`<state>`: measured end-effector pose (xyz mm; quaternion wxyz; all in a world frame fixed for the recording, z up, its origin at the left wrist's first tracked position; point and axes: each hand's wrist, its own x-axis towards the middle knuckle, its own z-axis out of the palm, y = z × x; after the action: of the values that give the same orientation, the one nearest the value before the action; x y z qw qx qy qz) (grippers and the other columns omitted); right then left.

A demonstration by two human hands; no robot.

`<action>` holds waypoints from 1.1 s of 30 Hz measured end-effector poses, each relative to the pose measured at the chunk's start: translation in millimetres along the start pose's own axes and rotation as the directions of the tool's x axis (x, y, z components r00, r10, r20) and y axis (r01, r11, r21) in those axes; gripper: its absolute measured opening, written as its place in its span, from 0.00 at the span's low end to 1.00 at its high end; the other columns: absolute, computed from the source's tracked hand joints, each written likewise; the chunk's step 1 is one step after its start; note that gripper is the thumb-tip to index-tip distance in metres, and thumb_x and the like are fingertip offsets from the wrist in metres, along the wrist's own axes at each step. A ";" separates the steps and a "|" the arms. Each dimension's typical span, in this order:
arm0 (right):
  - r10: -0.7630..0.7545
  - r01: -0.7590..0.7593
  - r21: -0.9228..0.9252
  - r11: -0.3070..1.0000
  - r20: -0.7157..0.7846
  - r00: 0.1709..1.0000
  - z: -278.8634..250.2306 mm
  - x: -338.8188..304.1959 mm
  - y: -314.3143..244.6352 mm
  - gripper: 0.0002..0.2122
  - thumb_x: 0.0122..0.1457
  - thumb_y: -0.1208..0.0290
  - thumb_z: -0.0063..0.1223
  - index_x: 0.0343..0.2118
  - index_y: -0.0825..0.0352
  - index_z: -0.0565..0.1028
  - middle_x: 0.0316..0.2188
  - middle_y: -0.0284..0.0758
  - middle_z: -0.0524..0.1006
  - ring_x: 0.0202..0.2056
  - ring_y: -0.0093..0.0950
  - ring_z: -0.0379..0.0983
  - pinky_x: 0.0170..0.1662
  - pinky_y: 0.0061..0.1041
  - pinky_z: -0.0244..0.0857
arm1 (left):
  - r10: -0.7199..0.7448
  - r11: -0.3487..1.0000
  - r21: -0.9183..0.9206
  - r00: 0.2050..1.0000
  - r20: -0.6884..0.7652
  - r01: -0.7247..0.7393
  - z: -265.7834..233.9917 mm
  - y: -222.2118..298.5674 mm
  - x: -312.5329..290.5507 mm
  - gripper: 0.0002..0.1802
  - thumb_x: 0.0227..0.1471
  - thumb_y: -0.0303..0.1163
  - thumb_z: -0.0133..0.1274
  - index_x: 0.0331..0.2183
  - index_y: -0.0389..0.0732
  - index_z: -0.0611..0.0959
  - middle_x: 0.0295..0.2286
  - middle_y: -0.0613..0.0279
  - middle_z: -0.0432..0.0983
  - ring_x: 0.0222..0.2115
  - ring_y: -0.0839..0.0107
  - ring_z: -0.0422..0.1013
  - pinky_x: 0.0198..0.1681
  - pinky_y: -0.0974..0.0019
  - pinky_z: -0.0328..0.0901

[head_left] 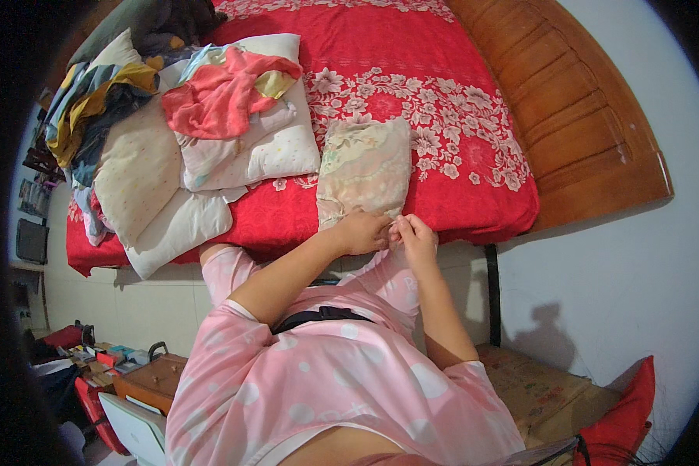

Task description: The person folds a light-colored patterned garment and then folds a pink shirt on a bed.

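Note:
On the bed's near edge lies a cream, faintly patterned cloth piece (363,167), roughly rectangular and rumpled; it could be a cover or a pillowcase, I cannot tell which. My left hand (363,232) is closed at its near edge, knuckles up, with the fingertips hidden. Right beside it my right hand (418,240) pinches with thumb and fingers at the cloth's near right corner. The two hands almost touch. A small pale bit shows between the fingertips, seemingly part of the cloth's edge.
A red bedspread (380,43) with pale flowers covers the bed. Left of the cloth are white pillows (279,155), a coral garment (217,92) and a pile of clothes (101,101). A wooden bed board (582,101) borders the right side. A cardboard box (532,388) stands lower right.

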<state>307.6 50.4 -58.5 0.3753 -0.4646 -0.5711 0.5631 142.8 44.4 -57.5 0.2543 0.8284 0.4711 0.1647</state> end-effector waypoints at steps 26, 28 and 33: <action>-0.307 0.260 -0.389 0.884 -0.061 0.950 24.9 7.9 18.4 0.08 0.47 0.78 0.54 0.31 0.69 0.69 0.28 0.40 0.72 0.28 0.34 0.71 0.32 0.28 0.64 | -0.297 0.884 -0.437 0.922 -0.248 0.167 8.8 -24.1 -4.3 0.09 0.50 0.32 0.48 0.32 0.36 0.70 0.24 0.47 0.72 0.26 0.55 0.71 0.29 0.61 0.64; -0.351 0.305 -0.396 0.866 -0.047 0.935 25.3 5.8 15.7 0.07 0.47 0.78 0.54 0.30 0.70 0.70 0.28 0.41 0.72 0.28 0.36 0.71 0.32 0.29 0.64 | -0.338 0.872 -0.445 0.907 -0.252 0.202 10.2 -25.0 -4.3 0.09 0.50 0.31 0.49 0.32 0.36 0.70 0.24 0.48 0.72 0.25 0.55 0.70 0.29 0.61 0.64; -0.475 0.416 -0.539 0.732 0.034 0.879 19.9 10.3 38.3 0.04 0.51 0.77 0.48 0.27 0.72 0.72 0.24 0.36 0.71 0.22 0.27 0.67 0.28 0.26 0.62 | -0.178 0.966 -0.228 0.954 -0.243 0.122 3.7 -22.3 -3.1 0.12 0.49 0.37 0.51 0.26 0.36 0.77 0.24 0.53 0.74 0.24 0.56 0.69 0.28 0.61 0.63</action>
<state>289.8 51.9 -99.2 0.3856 -0.4283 -0.7779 0.2507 127.6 50.2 -73.5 0.2879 0.7295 0.5423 0.3014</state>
